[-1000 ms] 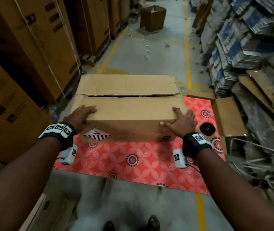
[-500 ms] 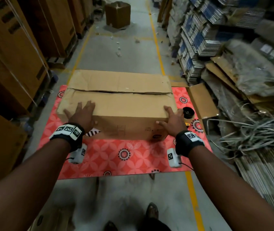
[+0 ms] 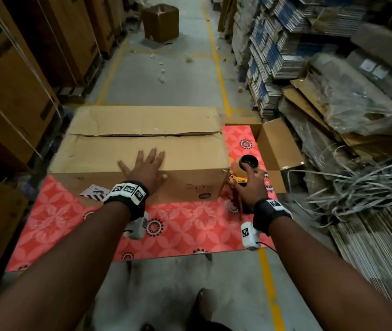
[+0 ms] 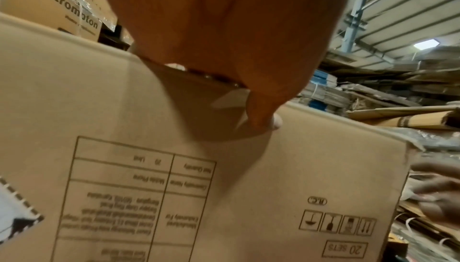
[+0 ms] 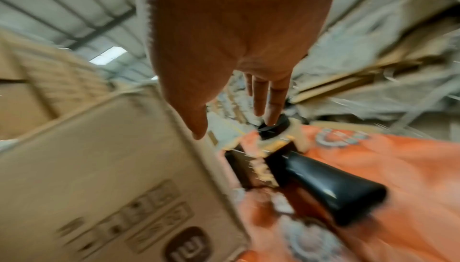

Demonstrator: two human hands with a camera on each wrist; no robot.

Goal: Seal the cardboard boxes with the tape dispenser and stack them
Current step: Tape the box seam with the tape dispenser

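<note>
A large cardboard box lies on a red patterned mat, its two top flaps folded down with an untaped seam between them. My left hand lies flat with spread fingers on the near flap, at the front edge. In the left wrist view the palm presses on the box, thumb over its printed side. The tape dispenser, with a yellow frame and black handle, lies beside the box's right end. My right hand reaches over it, straight fingertips touching the roll's black core.
A small open carton stands right of the mat. Flattened cartons and tangled strapping crowd the right side. Tall cartons wall the left. Another box stands far down the aisle.
My right hand has left the box's front right corner and moved right onto the tape dispenser. My left hand has slid from the left corner to the middle of the near flap.
</note>
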